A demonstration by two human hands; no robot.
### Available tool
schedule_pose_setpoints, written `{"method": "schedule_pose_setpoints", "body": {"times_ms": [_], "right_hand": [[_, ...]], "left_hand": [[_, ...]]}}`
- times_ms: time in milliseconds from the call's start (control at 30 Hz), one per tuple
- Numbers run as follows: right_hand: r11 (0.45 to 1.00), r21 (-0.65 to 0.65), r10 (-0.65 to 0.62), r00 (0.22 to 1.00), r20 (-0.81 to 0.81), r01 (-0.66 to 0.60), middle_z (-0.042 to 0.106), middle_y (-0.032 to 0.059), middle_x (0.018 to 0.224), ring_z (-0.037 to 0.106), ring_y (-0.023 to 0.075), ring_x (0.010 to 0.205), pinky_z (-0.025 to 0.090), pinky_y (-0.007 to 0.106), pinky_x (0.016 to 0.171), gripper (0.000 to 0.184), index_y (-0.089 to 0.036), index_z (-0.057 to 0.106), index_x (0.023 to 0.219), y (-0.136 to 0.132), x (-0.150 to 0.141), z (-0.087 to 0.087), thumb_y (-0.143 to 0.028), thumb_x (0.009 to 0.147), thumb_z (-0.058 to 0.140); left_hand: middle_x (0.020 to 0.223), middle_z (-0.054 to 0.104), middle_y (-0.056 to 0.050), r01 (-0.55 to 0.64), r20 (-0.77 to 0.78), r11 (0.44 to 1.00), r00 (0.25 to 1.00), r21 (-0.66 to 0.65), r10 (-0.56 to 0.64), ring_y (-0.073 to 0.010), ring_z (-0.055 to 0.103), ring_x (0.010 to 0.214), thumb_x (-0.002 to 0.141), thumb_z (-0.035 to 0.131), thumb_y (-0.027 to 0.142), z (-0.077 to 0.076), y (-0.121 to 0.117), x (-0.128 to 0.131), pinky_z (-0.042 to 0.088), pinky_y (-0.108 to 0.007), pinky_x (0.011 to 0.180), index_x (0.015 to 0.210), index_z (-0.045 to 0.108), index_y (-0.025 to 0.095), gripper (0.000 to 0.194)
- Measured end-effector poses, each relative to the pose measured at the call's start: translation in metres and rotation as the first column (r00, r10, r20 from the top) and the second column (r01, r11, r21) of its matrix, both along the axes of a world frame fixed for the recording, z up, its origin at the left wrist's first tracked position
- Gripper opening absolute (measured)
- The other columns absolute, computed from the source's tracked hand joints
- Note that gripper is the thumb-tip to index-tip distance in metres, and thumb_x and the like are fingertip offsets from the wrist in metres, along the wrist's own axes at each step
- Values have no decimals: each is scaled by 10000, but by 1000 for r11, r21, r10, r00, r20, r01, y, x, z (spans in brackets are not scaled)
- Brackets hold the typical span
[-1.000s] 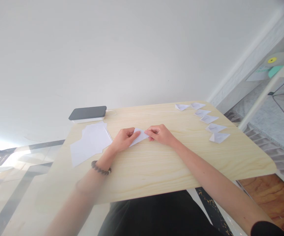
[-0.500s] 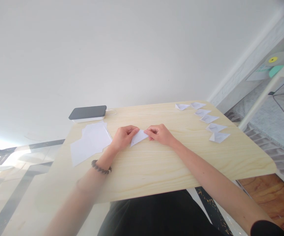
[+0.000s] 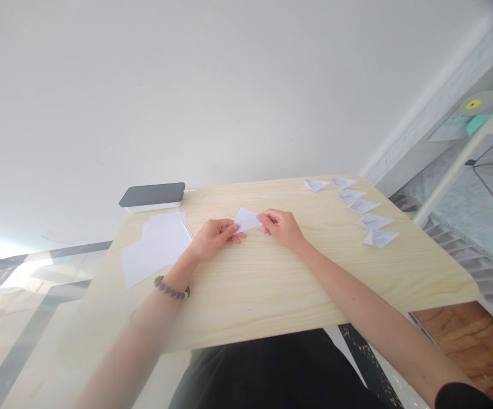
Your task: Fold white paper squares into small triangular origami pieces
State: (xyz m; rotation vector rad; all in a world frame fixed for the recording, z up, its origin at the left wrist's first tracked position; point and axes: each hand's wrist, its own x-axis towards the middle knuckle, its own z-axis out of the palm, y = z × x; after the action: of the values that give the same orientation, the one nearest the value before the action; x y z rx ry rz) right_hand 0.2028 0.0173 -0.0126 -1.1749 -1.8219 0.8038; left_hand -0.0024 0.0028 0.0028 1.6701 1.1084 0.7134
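A small piece of folded white paper [image 3: 247, 220] is held between my two hands over the middle of the wooden table [image 3: 272, 289]. My left hand [image 3: 217, 237] pinches its lower left corner between thumb and fingers. At the opposite side, my right hand [image 3: 281, 227] grips the right corner with thumb and forefinger. The fingertips cover both of these corners. Left of my left hand lies a loose stack of white paper sheets [image 3: 156, 247], partly overlapping one another.
Several folded paper pieces [image 3: 381, 238] lie along the table's right side. At the back left is a dark-topped, white-sided device [image 3: 152, 195] with a white cable [image 3: 194, 193]. A white wall [image 3: 229, 102] rises behind the table; a pale metal frame [image 3: 451, 176] stands at right.
The folded paper has turned, its point now facing up and away where a corner faced down to the left. My left hand has shifted its grip to the lower left corner.
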Motion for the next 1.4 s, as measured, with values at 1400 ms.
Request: {"method": "schedule_pose_setpoints", "body": {"times_ms": [1400], "right_hand": [[986, -118, 102, 983, -155, -121, 632, 21, 653, 582, 117, 602, 442, 223, 561, 263, -153, 597, 757, -1, -1, 1, -411, 733, 553]], "left_hand": [[726, 595, -25, -157, 120, 976, 983, 148, 140, -77, 493, 546, 779, 516, 391, -7, 2, 5, 403, -197, 509, 923, 583, 141, 296]]}}
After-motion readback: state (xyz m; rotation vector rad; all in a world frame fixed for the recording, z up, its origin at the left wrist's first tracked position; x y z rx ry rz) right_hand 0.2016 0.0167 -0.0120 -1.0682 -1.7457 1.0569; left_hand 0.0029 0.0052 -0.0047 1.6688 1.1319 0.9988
